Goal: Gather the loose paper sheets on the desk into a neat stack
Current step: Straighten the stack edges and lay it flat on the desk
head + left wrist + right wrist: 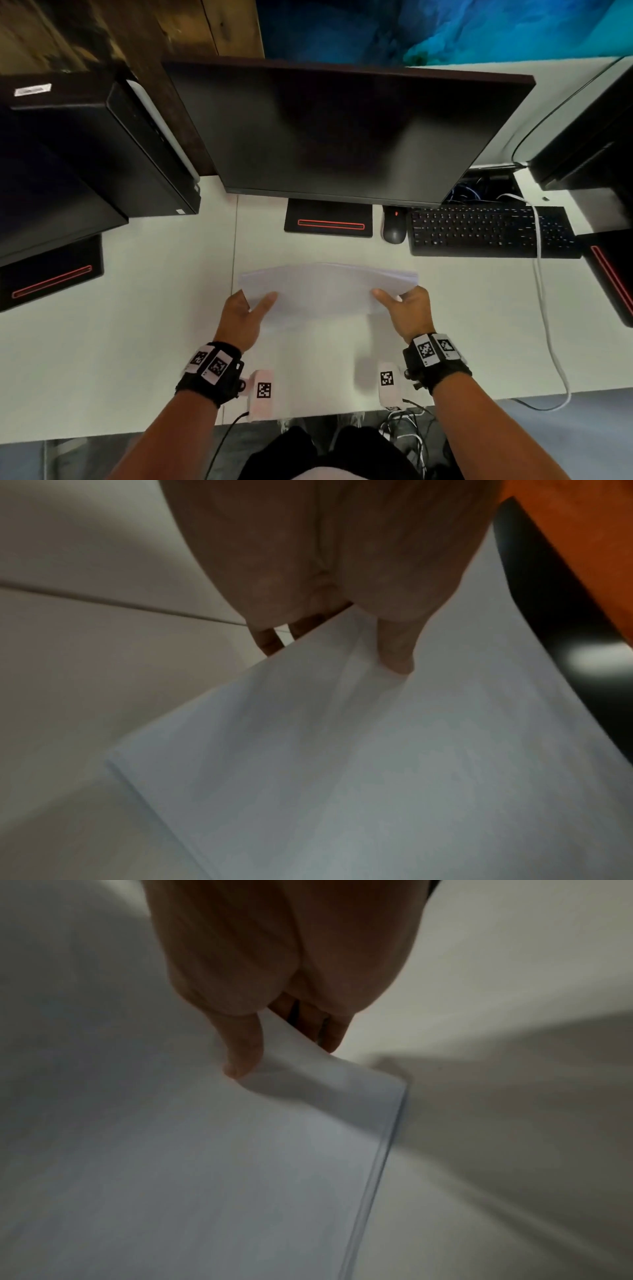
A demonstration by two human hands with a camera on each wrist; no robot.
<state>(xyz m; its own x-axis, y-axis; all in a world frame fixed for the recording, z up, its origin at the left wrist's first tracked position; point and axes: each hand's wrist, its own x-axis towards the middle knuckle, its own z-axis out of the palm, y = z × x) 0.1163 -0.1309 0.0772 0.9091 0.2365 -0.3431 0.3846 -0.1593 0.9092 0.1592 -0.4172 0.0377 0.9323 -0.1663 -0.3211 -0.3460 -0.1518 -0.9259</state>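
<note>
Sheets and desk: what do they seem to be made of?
Sheets: thin white matte paper; they bend where the left hand and right hand pinch them. Desk: smooth white, probably laminate board; a straight seam crosses it.

A thin stack of plain white paper sheets (325, 287) is held above the white desk (137, 325), gripped at its left and right ends, bowed upward in the middle, its edges nearly flush though slightly fanned at the right end.
</note>
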